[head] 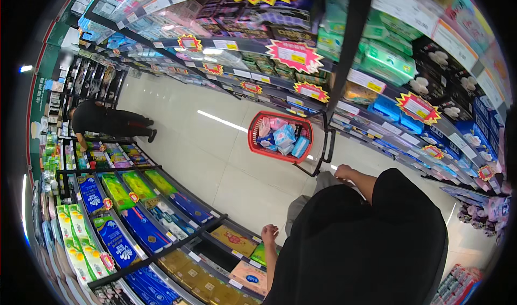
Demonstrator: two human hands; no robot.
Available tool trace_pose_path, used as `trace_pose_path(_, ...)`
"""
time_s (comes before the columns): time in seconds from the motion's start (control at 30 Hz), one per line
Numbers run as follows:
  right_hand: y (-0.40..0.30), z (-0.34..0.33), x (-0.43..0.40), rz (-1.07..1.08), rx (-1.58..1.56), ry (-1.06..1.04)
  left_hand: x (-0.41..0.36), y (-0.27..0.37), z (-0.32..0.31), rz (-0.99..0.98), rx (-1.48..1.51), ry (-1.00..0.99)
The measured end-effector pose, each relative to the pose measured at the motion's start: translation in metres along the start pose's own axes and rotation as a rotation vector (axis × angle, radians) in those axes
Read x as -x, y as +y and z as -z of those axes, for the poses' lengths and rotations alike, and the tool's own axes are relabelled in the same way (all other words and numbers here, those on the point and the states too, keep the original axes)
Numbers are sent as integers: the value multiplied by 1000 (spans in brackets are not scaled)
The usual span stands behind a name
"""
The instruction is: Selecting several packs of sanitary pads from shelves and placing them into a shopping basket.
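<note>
My left hand [270, 234] hangs loosely curled beside the lower shelf, with nothing seen in it. Nearest to it are a green pack [259, 255] and a pink tissue pack [248, 276]. My right hand [344, 172] is curled in front of my black shirt, close to the black handle [331, 146] of a red shopping basket. I cannot tell whether it holds anything; a gap shows between hand and handle. The red basket [253, 146] stands on the floor ahead, holding several pink, blue and white soft packs [284, 135].
Shelving with tissue packs [121, 240] runs along my left. Taller shelves with green packs [387, 62] and price tags line my right. A person in dark clothes [101, 117] leans toward the left shelves farther ahead. Pale floor tiles [190, 135] lie between.
</note>
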State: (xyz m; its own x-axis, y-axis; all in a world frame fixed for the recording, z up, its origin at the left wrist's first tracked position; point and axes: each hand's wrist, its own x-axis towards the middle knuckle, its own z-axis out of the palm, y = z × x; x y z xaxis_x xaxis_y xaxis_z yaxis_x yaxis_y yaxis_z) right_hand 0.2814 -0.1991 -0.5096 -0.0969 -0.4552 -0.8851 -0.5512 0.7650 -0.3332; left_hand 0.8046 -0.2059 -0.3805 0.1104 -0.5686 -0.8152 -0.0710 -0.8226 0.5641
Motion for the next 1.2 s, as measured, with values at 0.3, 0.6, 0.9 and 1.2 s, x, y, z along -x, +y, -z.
trace_pose_path(0.3,-77,-19,7,-232,-272,30,-143,53,46,-144,-397,-172)
trace_pose_path(0.6,-154,-151,-79,85,274,367,-280,244,176,67,-319,-297)
trace_pose_path(0.9,-419,-60,62,116,-421,297,-388,360,297,-13,-420,-174)
trace_pose_path(1.2,-525,155,170,498,-374,1657,-399,347,244,-15,-378,-405)
